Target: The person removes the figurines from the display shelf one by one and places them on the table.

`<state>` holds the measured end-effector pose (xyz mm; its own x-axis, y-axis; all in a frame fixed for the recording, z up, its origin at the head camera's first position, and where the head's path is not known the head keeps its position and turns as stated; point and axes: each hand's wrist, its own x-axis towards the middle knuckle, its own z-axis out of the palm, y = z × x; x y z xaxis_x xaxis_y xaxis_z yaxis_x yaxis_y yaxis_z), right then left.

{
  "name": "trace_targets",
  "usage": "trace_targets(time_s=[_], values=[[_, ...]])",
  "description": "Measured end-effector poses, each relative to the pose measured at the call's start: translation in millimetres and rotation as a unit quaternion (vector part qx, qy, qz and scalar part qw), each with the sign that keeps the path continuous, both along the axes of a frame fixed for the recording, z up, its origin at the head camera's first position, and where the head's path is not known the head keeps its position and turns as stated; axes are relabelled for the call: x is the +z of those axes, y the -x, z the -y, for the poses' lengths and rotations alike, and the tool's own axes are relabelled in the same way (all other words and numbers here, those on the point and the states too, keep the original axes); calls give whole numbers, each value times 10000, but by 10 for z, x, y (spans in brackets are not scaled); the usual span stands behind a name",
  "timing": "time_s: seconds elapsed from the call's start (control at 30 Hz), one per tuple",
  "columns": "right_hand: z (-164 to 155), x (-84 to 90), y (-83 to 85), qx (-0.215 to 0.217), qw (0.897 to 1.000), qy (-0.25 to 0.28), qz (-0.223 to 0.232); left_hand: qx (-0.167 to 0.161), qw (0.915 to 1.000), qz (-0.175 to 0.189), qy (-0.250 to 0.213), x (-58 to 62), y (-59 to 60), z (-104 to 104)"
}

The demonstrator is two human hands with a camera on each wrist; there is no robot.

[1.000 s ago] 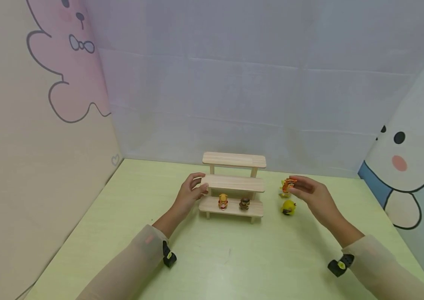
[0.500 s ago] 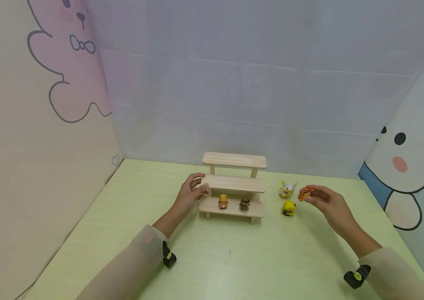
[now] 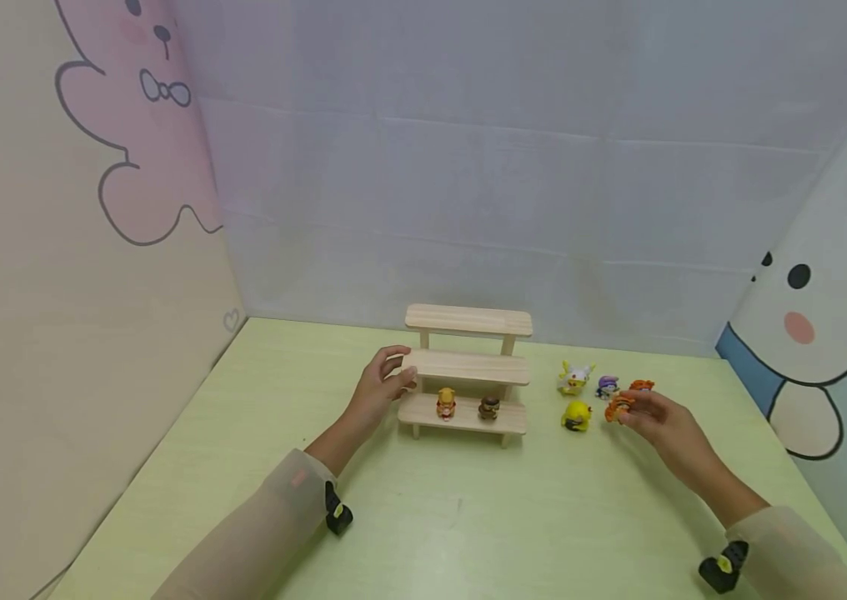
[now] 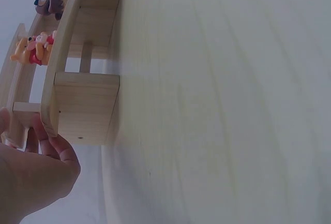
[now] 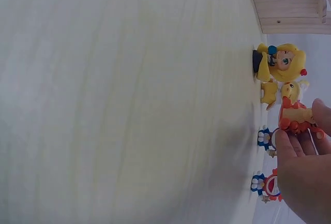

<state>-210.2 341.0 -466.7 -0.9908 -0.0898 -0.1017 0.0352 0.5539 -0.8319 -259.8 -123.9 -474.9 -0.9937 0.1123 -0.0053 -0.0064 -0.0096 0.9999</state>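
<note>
A small wooden three-tier shelf rack [image 3: 466, 367] stands on the table. My left hand [image 3: 378, 392] grips the left end of its middle tier, the fingers reaching under the board in the left wrist view. On the bottom tier stand an orange bear figurine [image 3: 446, 403] in red and a brown figurine [image 3: 488, 407]. My right hand [image 3: 674, 429] pinches an orange figurine [image 3: 618, 407] between thumb and fingers; the right wrist view shows its pale belly [image 5: 297, 115] tipped sideways. Close beside it are a yellow-haired figurine [image 3: 577, 415] and a purple-hatted figurine [image 3: 607, 387].
A white-and-yellow figurine [image 3: 575, 378] stands right of the rack. Another orange-topped figurine [image 3: 643, 386] stands behind my right hand, partly covered by it. The pale green table [image 3: 423, 517] meets a plain back wall [image 3: 468, 183] and printed side panels.
My right hand has carried the orange figurine rightward and nearer, away from the white-and-yellow one. The purple-hatted and orange-topped figurines have come into sight. My left hand stays put.
</note>
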Motion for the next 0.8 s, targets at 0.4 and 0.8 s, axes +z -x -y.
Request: trace_targets(time_s=[0.4, 0.8], values=[[-1, -165, 11, 10, 9987, 475, 188, -14, 10000, -16, 44, 15, -14, -2], [-12, -230, 36, 64, 9966, 794, 218, 35, 10000, 69, 6, 27, -10, -2]])
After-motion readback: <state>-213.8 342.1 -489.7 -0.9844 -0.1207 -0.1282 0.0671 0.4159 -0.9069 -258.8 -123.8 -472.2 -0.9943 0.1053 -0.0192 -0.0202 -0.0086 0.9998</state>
